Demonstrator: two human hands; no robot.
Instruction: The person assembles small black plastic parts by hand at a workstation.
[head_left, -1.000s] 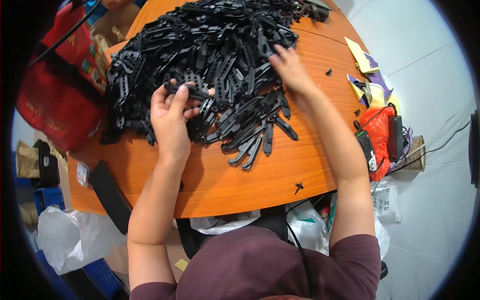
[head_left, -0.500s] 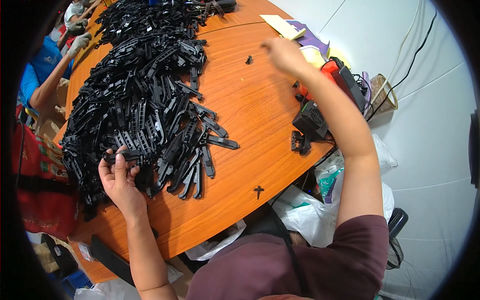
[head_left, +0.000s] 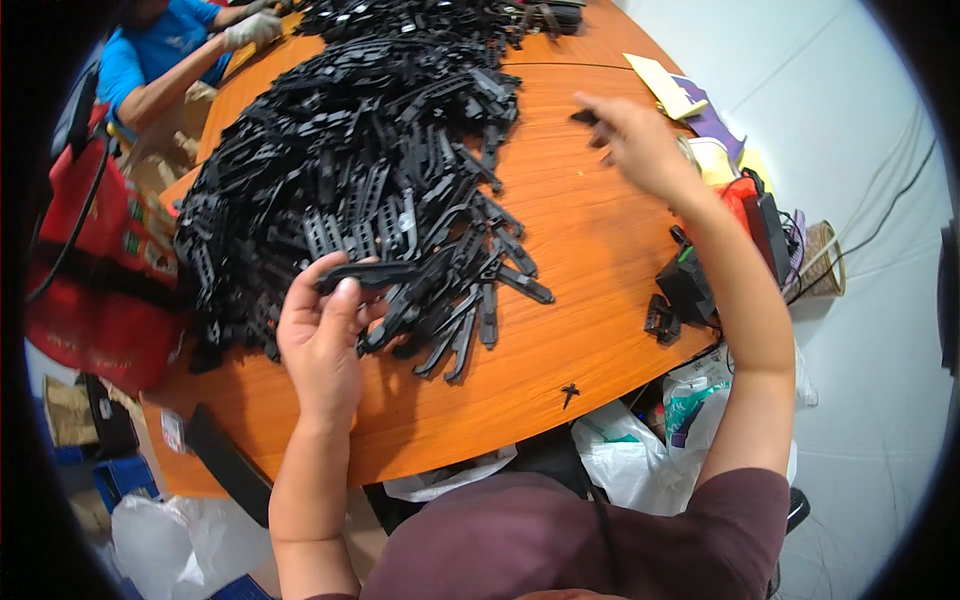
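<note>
My left hand (head_left: 328,335) pinches a long, slightly curved black plastic strip (head_left: 385,272) between thumb and fingers, over the near edge of a big heap of similar black strips (head_left: 300,140). Out over the right half of the wooden table, my right hand (head_left: 640,145) has its fingertips round a small black plastic piece (head_left: 582,117). That hand is smeared by motion, so its exact grip on the piece is unclear. A tiny black cross-shaped part (head_left: 570,395) lies by the table's near edge.
Along the right table edge sit a black device (head_left: 688,282), a small black block (head_left: 661,318) and yellow paper (head_left: 660,85). White plastic bags (head_left: 625,450) hang below. A red bag (head_left: 110,280) stands left; a gloved co-worker in blue (head_left: 165,50) sits at far left.
The view has swung, shifting the table rightward. My left hand has lifted the strip nearer, away from the heap. My right hand has closed on the small piece that lay on the table.
</note>
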